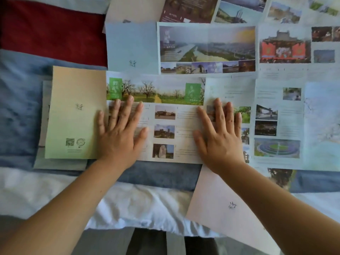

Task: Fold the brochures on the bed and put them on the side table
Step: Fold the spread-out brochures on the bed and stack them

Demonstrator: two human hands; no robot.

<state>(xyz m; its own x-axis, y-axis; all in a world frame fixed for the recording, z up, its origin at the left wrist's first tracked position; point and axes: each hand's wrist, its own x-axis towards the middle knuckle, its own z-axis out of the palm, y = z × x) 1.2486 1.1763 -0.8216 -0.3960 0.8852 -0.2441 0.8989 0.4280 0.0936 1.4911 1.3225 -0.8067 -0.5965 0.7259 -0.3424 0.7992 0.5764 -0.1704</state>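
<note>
An unfolded brochure (165,115) with a tree panorama and small photos lies flat on the bed in front of me. Its beige-green cover panel (73,113) forms the left end. My left hand (119,133) presses flat on the brochure beside that cover, fingers spread. My right hand (219,133) lies flat, fingers apart, on the brochure's right edge, overlapping a neighbouring pale blue brochure (279,124). Neither hand grips anything. Several more open brochures, such as one with a river view (206,48), are spread across the bed behind.
A pink sheet (217,196) lies under my right forearm at the bed's near edge. Another paper (44,144) sticks out beneath the beige cover. A blue blanket (22,107), a red cloth (51,32) and white bedding (128,203) surround the papers. No side table is in view.
</note>
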